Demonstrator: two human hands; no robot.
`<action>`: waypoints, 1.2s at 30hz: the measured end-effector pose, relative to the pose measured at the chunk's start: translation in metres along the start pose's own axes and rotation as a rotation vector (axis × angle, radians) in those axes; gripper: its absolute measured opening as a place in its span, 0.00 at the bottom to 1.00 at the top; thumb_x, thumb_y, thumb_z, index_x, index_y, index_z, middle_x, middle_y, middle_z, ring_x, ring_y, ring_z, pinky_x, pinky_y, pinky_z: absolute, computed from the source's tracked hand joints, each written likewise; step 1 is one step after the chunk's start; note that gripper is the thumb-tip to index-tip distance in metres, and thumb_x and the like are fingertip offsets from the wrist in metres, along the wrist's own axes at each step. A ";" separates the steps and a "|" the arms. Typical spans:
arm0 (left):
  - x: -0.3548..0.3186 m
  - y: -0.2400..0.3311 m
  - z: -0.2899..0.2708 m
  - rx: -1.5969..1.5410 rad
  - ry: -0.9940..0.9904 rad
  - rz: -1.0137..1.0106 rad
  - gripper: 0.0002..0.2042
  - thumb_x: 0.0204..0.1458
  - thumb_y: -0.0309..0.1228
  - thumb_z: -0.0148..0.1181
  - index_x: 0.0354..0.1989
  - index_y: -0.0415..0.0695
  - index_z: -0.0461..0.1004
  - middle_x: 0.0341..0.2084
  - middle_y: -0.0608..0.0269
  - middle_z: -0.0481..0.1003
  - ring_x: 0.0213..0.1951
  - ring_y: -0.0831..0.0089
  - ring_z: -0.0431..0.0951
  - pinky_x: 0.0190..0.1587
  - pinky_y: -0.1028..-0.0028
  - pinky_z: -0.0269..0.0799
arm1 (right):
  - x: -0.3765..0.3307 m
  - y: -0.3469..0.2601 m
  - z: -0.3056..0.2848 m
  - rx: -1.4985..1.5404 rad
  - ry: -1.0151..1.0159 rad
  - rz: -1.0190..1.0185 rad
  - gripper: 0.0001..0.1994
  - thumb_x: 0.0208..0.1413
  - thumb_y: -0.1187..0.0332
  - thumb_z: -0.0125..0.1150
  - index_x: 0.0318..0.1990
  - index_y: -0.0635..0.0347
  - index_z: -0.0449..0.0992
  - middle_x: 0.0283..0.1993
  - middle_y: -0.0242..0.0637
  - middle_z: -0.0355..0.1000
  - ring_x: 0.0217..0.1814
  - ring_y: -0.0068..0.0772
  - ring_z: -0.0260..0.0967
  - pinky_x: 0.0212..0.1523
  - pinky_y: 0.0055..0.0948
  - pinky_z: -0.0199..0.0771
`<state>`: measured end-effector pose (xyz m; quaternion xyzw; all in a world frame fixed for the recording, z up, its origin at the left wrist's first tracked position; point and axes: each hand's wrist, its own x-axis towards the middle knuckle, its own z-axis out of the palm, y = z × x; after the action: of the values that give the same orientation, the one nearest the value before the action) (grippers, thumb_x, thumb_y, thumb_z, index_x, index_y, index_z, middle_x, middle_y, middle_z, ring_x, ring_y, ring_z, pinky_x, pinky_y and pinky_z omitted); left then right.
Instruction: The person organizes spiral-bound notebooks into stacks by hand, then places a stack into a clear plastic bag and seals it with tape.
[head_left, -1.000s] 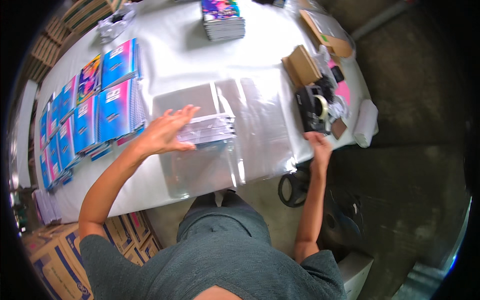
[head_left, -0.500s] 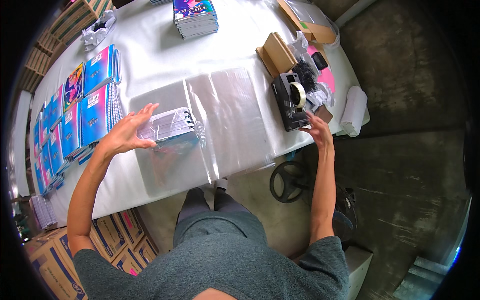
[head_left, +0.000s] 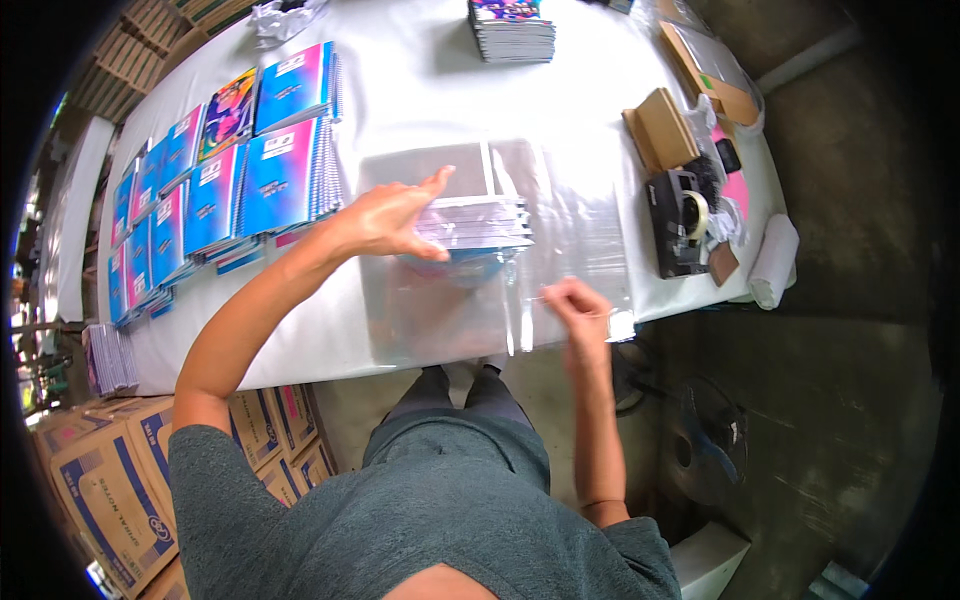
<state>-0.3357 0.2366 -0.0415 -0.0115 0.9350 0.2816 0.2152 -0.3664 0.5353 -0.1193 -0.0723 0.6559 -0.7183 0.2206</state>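
Note:
A stack of spiral notebooks lies inside clear plastic wrap on the white table. My left hand rests flat on the stack's left side, fingers spread. My right hand is at the wrap's right edge near the table's front, fingers pinched on what looks like a short strip of clear tape. A black tape dispenser stands to the right of the wrap.
Rows of blue and pink notebooks cover the table's left. Another notebook stack sits at the back. Brown boxes and a white roll lie at the right end. Cardboard cartons stand on the floor at left.
My right hand has come back from the tape dispenser to the wrap's right edge, pinching a strip. My left hand stays pressed on the stack.

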 end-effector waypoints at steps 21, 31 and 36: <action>-0.009 -0.005 0.013 0.214 0.031 0.110 0.58 0.34 0.60 0.67 0.69 0.38 0.43 0.68 0.43 0.45 0.65 0.41 0.53 0.65 0.53 0.55 | 0.030 0.052 0.101 -0.988 0.117 -0.023 0.25 0.53 0.49 0.62 0.20 0.65 0.77 0.13 0.38 0.68 0.15 0.34 0.64 0.21 0.35 0.61; -0.011 0.001 0.057 0.470 0.501 0.043 0.48 0.39 0.43 0.71 0.68 0.43 0.49 0.67 0.48 0.49 0.68 0.44 0.49 0.67 0.50 0.47 | 0.073 0.020 -0.063 -0.443 -0.028 -0.142 0.06 0.54 0.72 0.62 0.32 0.67 0.79 0.27 0.33 0.75 0.27 0.20 0.70 0.27 0.21 0.70; -0.004 0.011 0.056 0.441 0.532 0.028 0.51 0.32 0.38 0.75 0.68 0.44 0.50 0.68 0.50 0.48 0.68 0.48 0.48 0.68 0.52 0.47 | 0.122 -0.031 -0.289 -0.940 0.476 -0.005 0.17 0.47 0.59 0.69 0.37 0.65 0.80 0.37 0.37 0.75 0.41 0.32 0.71 0.40 0.36 0.69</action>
<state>-0.3110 0.2751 -0.0765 -0.0247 0.9968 0.0627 -0.0428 -0.5958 0.7494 -0.1491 0.0002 0.9390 -0.3438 0.0074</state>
